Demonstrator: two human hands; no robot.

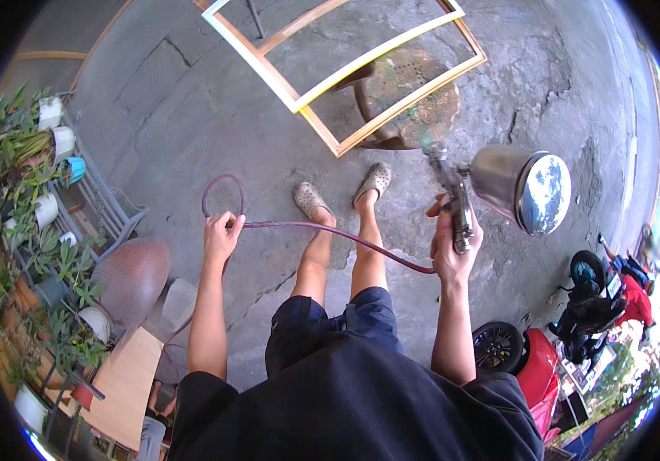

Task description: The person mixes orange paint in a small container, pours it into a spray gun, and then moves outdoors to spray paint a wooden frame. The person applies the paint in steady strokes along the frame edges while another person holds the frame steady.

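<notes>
The right hand [455,242] is gripping a metal spray gun [457,203]. The left hand [222,234] is clamped on a dark red hose [291,224], well apart from it

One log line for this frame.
left hand: gripping dark-red hose | right hand: holding spray gun with metal cup | ahead: wooden frame over stained stool

Potted plants [69,263] flank a grey floor [153,138] (cracked concrete) at left.
</notes>
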